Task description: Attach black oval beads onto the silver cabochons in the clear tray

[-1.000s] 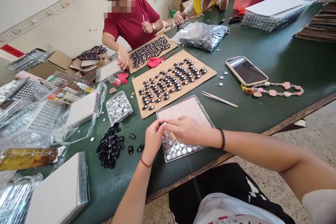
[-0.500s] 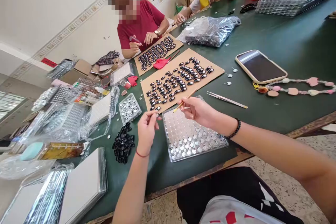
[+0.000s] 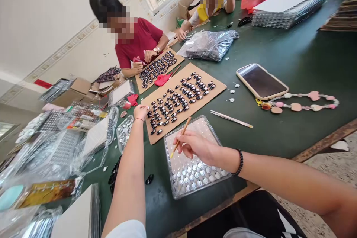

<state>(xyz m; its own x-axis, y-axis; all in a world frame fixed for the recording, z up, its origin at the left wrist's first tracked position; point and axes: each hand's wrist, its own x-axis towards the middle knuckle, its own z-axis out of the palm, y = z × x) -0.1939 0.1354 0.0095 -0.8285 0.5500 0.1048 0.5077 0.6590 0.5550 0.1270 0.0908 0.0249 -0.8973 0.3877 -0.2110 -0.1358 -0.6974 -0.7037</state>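
Observation:
My left hand [image 3: 141,112] reaches forward to the left edge of a brown cardboard sheet [image 3: 217,85] covered with several black oval beads [image 3: 178,98]; its fingers are curled at the beads there, and I cannot tell if they pinch one. My right hand [image 3: 195,145] holds a thin wooden stick [image 3: 181,134] over a clear plastic blister tray [image 3: 170,148]. Silver round studs [image 3: 192,176] fill the tray's near rows. A small clear box of silver studs [image 3: 124,132] sits beside my left wrist.
Tweezers [image 3: 231,119], a phone [image 3: 262,81] and a pink bead strap [image 3: 301,102] lie on the green table [image 3: 306,55]. A loose pile of black beads [image 3: 114,174] lies under my left arm. Two other people [image 3: 139,41] work across the table. Plastic bags and tray stacks [image 3: 55,145] crowd the left.
My left hand moved from near the tray forward to the cardboard sheet's beads. My right hand dropped back over the tray with the stick. The camera view shifted.

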